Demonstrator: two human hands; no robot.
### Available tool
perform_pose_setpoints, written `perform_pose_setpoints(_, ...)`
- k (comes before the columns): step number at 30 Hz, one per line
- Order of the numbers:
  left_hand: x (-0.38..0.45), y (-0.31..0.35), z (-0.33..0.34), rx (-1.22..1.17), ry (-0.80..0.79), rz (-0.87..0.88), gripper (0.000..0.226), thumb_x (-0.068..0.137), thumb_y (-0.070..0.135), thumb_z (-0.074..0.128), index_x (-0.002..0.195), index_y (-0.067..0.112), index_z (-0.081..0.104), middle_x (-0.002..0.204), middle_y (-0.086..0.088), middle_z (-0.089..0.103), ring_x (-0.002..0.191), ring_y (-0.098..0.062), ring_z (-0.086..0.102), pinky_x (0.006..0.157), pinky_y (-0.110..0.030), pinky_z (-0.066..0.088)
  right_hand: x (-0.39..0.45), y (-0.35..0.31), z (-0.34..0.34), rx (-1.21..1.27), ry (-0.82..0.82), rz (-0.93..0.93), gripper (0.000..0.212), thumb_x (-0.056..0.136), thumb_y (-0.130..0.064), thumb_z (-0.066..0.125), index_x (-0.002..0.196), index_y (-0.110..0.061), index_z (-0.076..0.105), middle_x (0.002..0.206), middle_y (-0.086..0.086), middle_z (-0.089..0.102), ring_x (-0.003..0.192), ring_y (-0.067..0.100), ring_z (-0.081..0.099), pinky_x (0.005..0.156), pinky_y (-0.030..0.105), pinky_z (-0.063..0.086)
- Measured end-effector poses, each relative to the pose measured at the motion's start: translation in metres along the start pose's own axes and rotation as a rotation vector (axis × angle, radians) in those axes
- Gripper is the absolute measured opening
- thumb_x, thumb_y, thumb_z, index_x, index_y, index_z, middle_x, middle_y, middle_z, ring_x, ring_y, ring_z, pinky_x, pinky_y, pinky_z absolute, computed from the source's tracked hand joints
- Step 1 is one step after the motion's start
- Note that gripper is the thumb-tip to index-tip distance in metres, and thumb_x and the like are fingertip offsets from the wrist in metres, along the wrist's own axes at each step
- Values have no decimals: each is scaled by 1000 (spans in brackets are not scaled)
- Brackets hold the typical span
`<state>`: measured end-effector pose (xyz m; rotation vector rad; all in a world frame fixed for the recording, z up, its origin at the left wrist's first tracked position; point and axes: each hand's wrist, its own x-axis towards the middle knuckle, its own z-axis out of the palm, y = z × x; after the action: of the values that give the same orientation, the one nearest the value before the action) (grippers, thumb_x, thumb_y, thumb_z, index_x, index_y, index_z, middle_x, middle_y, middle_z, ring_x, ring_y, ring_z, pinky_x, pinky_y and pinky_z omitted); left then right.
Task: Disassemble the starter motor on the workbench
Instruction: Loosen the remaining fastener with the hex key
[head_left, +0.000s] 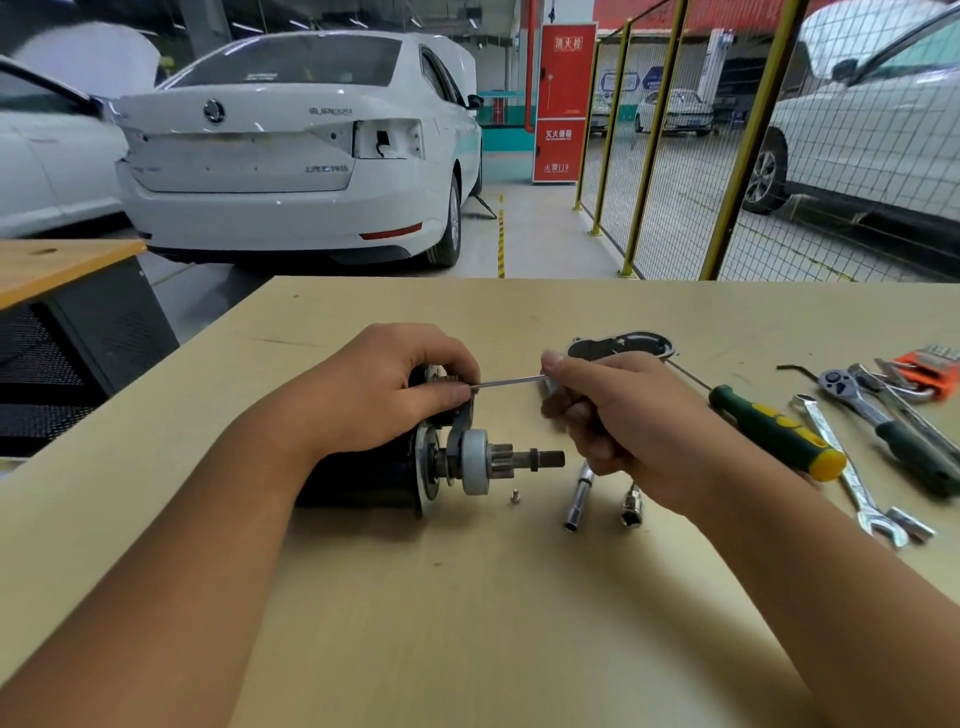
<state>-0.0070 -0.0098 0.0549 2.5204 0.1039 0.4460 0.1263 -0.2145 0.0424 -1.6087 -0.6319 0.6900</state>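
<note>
The left hand (384, 395) grips the starter motor (415, 467), which lies on the tabletop (467, 597). Keep it pinned while the right hand (613, 410), just right of the motor and closed round a thin rod (511, 383), works level. A loose screw (514, 498), two sockets (602, 501) and a screwdriver (774, 434) crowd the motor's right.

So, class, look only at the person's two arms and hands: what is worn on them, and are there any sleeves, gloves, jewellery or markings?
Nothing is worn. The left hand and right hand are both bare, with no gloves. Both forearms are bare to the picture's lower edge, so no sleeve or cuff shows. No watch, ring, bracelet or marking is visible on either. The fingernails that show are short.
</note>
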Motion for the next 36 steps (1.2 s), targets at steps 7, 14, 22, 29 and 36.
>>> perform_pose_setpoints(7, -4, 3, -5, -11, 2, 15, 24, 84, 28, 86, 102, 37, 74, 99, 19, 72, 93, -9, 67, 85, -26, 53, 3, 6, 0, 179, -60, 102, 29, 90, -30, 70, 68, -12, 68, 60, 4, 47, 47, 15, 34, 46, 24, 26)
perform_pose_setpoints(14, -7, -8, -19, 23, -70, -144, 72, 49, 82, 74, 110, 44, 71, 102, 21, 71, 99, 6, 62, 85, -25, 49, 5, 7, 6, 282, -97, 129, 29, 94, -25, 60, 68, -18, 48, 58, 1, 39, 47, 15, 27, 47, 25, 18)
perform_pose_setpoints(22, -4, -5, -12, -5, 11, -153, 72, 42, 81, 78, 93, 31, 77, 84, 6, 73, 80, -11, 66, 78, -34, 54, 2, 5, 9, 264, -75, 212, 34, 95, -33, 53, 64, -20, 49, 54, -2, 38, 42, 15, 27, 44, 25, 20)
perform_pose_setpoints(29, -2, -4, -3, 33, 93, -157, 75, 36, 89, 76, 92, 38, 77, 83, 17, 70, 81, -3, 64, 78, -32, 53, 3, 6, 8, 254, -68, 241, 32, 89, -34, 59, 63, -21, 47, 53, -3, 34, 39, 14, 24, 42, 22, 18)
perform_pose_setpoints(36, 0, -4, 0, 75, 111, -114, 79, 37, 97, 69, 95, 44, 74, 94, 16, 72, 94, -8, 66, 92, -42, 55, 1, 5, 2, 252, -132, 262, 26, 92, -32, 57, 69, -21, 51, 57, -5, 41, 40, 11, 29, 39, 22, 20)
